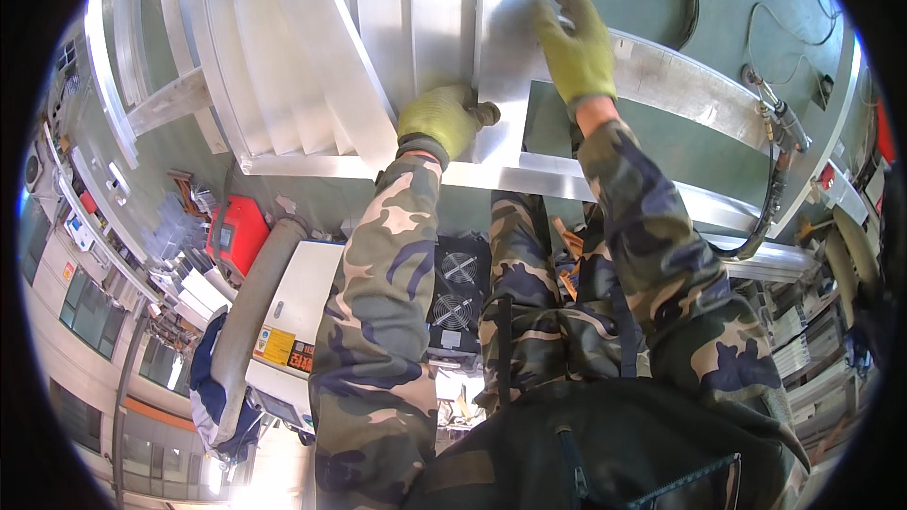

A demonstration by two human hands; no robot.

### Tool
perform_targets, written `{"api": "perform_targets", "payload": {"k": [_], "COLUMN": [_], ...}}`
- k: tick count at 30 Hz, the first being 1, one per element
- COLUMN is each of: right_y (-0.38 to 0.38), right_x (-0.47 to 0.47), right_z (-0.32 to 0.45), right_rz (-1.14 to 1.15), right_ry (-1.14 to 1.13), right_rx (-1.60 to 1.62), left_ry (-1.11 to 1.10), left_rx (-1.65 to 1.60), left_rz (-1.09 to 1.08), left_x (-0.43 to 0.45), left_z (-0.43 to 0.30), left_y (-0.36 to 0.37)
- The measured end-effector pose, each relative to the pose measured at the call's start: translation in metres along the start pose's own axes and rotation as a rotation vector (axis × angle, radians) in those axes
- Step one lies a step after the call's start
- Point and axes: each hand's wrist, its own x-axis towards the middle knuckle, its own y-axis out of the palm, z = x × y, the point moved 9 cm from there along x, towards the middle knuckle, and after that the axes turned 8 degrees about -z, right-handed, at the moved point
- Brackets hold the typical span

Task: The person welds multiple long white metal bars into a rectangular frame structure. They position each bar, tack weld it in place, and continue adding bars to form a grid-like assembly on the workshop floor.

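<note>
A bright aluminium plank (506, 85) runs away from me across a metal frame (538, 173). My left hand (439, 120), in a yellow-green work glove, grips the plank's left edge near its close end, thumb over its face. The curled fingertips are hidden. My right hand (577, 49), gloved alike, is at the plank's right edge with fingers and thumb apart, holding nothing. Whether its fingertips touch the plank, I cannot tell. To the left lie further long aluminium slats (382, 21), and a slanted aluminium piece (340, 64) lies across them.
A welding torch (786, 127) with a dark cable rests on the frame's right side. A red machine (237, 237) and a white machine cabinet (294, 304) with a thick grey hose (255, 312) stand left of me. A black unit with two fans (457, 290) is beside my legs.
</note>
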Motion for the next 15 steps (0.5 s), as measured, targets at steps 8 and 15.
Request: {"api": "perform_targets", "payload": {"k": [8,15], "right_y": [0.014,0.047], "right_x": [-0.126,-0.150], "right_z": [-0.120,-0.124], "right_rz": [0.440,0.716], "right_ry": [0.327,0.478], "right_rx": [0.060,0.012], "left_ry": [0.014,-0.071], "left_rx": [0.127,0.108], "left_rz": [-0.053,0.005], "left_x": [0.002,0.001], "left_z": [0.011,0.014], "left_y": [-0.002,-0.002]}}
